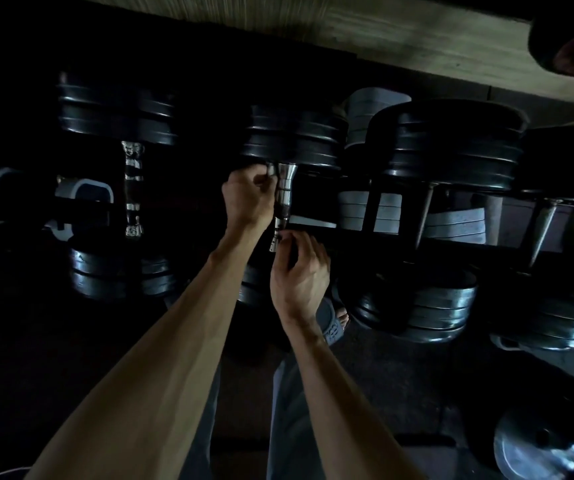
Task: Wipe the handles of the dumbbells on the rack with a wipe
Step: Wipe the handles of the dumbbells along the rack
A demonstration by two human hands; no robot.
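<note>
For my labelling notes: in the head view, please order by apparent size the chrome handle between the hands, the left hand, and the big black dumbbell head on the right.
1. Big black dumbbell head, clearly largest.
2. Left hand and chrome handle: look similar, the handle partly hidden, so unranked.

The dumbbell (289,147) lies across the dark rack (316,225), black plates at each end, its chrome handle (283,199) bare between 2 gripping hands, with no wipe discernible.
</note>
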